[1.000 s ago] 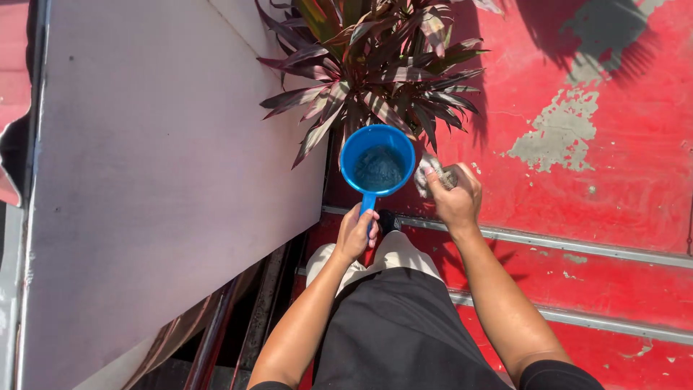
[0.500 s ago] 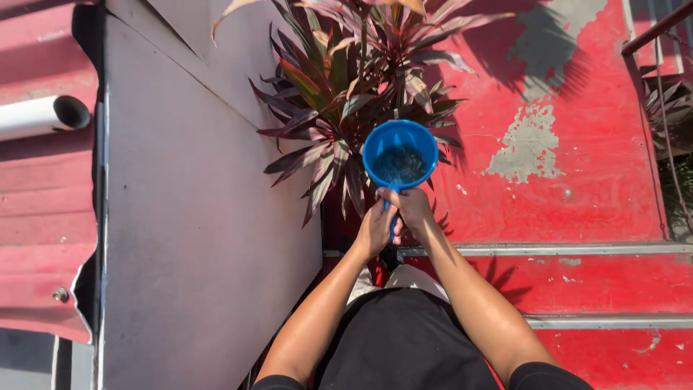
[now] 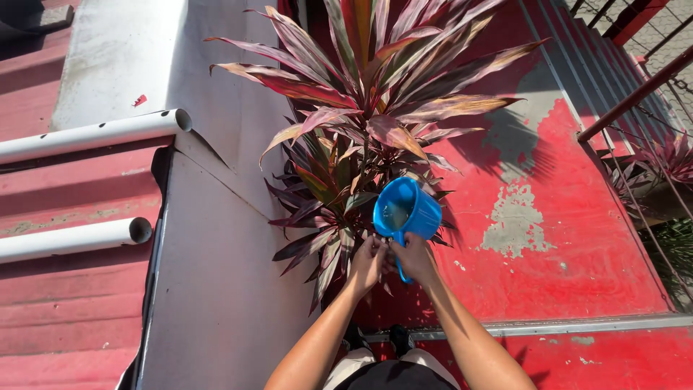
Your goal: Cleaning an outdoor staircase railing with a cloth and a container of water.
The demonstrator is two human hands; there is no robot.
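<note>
Both hands, left (image 3: 367, 261) & right (image 3: 413, 258), grip the blue scoop (image 3: 406, 211) handle; tip slowly, aiming water at the plant (image 3: 361, 130) base

Strong sunlight is thrown across a red painted floor (image 3: 577, 238), worn to grey in patches. A grey concrete ledge (image 3: 216, 274) is seen left, with two white pipes (image 3: 94, 133) and a railing (image 3: 635, 94).

Plant leaves (image 3: 361, 94) crowd ahead; red floor (image 3: 577, 238) right open.
</note>
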